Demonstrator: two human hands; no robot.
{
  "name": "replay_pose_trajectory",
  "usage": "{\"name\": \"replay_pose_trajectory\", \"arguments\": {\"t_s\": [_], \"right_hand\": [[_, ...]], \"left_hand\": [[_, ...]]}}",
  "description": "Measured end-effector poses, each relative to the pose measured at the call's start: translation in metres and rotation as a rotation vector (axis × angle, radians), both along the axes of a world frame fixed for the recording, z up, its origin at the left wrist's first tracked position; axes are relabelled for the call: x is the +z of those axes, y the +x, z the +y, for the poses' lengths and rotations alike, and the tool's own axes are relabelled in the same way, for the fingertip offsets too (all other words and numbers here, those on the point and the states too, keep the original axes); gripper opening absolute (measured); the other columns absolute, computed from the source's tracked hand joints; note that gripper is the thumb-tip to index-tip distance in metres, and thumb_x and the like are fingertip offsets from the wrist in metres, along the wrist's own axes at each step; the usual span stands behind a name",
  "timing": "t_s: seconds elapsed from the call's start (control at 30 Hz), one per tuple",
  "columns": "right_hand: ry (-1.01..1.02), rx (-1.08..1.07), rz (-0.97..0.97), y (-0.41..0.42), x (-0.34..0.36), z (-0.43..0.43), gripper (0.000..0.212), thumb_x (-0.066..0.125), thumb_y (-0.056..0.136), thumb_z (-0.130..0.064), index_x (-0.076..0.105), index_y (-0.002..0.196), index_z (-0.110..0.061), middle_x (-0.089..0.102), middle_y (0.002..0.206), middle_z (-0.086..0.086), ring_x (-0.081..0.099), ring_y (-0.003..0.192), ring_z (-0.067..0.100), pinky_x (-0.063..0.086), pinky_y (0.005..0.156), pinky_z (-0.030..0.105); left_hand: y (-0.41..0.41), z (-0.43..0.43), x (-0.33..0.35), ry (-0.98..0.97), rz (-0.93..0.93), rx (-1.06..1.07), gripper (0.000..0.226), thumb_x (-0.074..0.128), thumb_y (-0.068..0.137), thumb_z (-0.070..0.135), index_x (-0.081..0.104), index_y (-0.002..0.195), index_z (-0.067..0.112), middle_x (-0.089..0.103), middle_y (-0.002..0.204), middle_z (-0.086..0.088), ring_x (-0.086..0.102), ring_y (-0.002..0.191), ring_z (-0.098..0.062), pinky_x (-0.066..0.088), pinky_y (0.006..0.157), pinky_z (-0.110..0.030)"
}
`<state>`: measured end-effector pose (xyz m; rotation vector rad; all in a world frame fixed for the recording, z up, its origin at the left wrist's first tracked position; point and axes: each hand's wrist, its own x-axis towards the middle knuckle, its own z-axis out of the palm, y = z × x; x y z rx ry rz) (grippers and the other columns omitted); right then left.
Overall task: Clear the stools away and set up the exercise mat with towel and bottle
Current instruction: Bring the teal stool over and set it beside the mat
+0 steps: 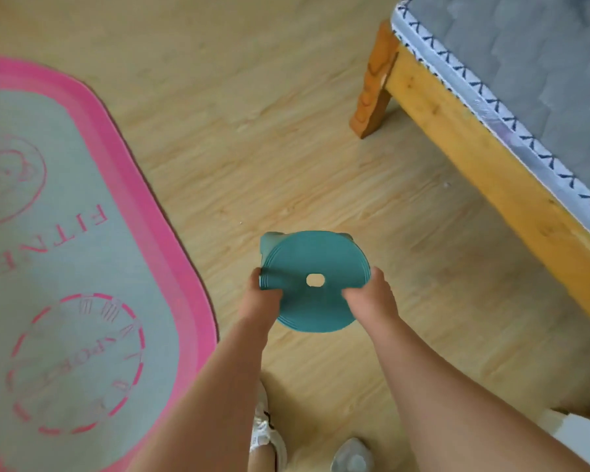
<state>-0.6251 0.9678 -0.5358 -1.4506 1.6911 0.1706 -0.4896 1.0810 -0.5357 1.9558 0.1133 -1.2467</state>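
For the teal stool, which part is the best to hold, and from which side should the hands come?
Grip the teal stool by the rim of its round seat, at two opposite edges, coming from above with one hand per side. The seat faces up and its thin edge overhangs the legs, which likely gives a firm hold. The left hand and right hand hold it this way.

The stool [315, 281] sits mid-floor [252, 131], the mat [65, 250] to its left, the bed [491, 131] to the far right.
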Motion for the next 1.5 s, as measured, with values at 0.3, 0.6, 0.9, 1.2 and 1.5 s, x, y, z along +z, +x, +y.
{"name": "replay_pose_trajectory", "arguments": {"t_s": [0.3,0.6,0.9,1.2,1.5], "right_hand": [[0.049,0.204,0.002,0.128,-0.024,0.020,0.056,0.059,0.079,-0.016,0.044,0.133,-0.022,0.059,0.122,0.000,0.058,0.105,0.025,0.042,0.073,0.028],[0.095,0.330,-0.014,0.186,-0.100,0.005,0.053,0.064,0.079,-0.019,0.049,0.130,-0.024,0.062,0.120,-0.002,0.060,0.101,0.023,0.043,0.074,0.028],[0.147,0.469,0.043,0.196,-0.157,-0.010,0.070,0.068,0.081,-0.030,0.037,0.143,-0.021,0.055,0.136,-0.001,0.055,0.121,0.024,0.047,0.097,0.036],[0.220,0.499,0.041,0.201,-0.164,-0.013,0.061,0.070,0.079,-0.022,0.044,0.134,-0.025,0.060,0.124,-0.003,0.057,0.105,0.020,0.046,0.079,0.026],[0.129,0.577,0.030,0.201,-0.109,-0.004,0.051,0.063,0.082,-0.021,0.046,0.131,-0.028,0.061,0.118,-0.005,0.052,0.085,0.015,0.035,0.049,0.017]], "left_hand": [[0.098,0.061,-0.029,0.003,0.074,0.187,0.072,0.047,0.086,0.002,0.023,0.149,0.028,0.052,0.123,-0.001,0.050,0.105,-0.021,0.039,0.084,-0.030],[0.140,0.060,-0.107,0.023,0.118,0.272,0.072,0.050,0.087,0.006,0.022,0.150,0.028,0.049,0.138,-0.004,0.049,0.120,-0.024,0.039,0.105,-0.038],[0.136,0.053,-0.160,0.021,0.192,0.338,0.067,0.048,0.090,0.004,0.026,0.148,0.030,0.049,0.138,-0.002,0.046,0.125,-0.025,0.035,0.109,-0.040],[0.143,0.048,-0.169,0.002,0.225,0.326,0.049,0.046,0.091,0.002,0.041,0.137,0.019,0.053,0.129,-0.002,0.047,0.119,-0.021,0.035,0.103,-0.034],[0.139,0.042,-0.113,0.113,0.112,0.227,0.060,0.046,0.094,0.008,0.026,0.149,0.021,0.048,0.140,-0.003,0.054,0.098,-0.010,0.035,0.082,-0.017]]}}
